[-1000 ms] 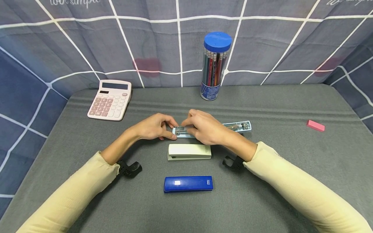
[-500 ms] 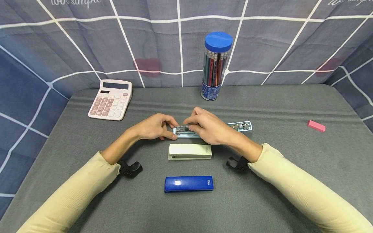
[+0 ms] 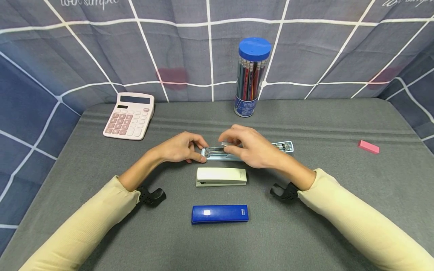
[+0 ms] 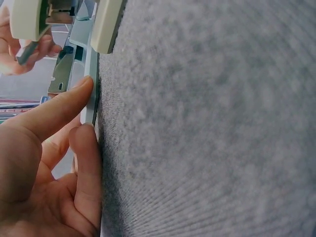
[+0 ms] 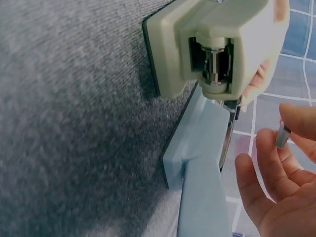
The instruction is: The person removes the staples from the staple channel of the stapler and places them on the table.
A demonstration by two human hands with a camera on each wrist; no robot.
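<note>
A light-blue stapler [image 3: 220,158] lies swung wide open on the table, its metal staple channel showing. My left hand [image 3: 181,147] holds its left end between thumb and fingers, as the left wrist view also shows. Above its middle, my right hand [image 3: 252,147] pinches a short silver strip of staples [image 5: 283,136] between thumb and finger, apart from the channel. That hand hides part of the stapler in the head view. Just in front lies a cream stapler [image 3: 221,176], shut. Closer to me is a dark-blue stapler [image 3: 219,213].
A pink calculator [image 3: 128,116] lies at the back left. Behind the hands stands a clear tub of pencils [image 3: 250,77] with a blue lid. A pink eraser [image 3: 368,146] is on the right. Gridded cloth [image 3: 190,49] hangs around the grey table [image 3: 322,226].
My right hand has lifted slightly and shifted right along the stapler, and the silver staple strip now shows in its fingers. My left hand has stayed on the stapler's end.
</note>
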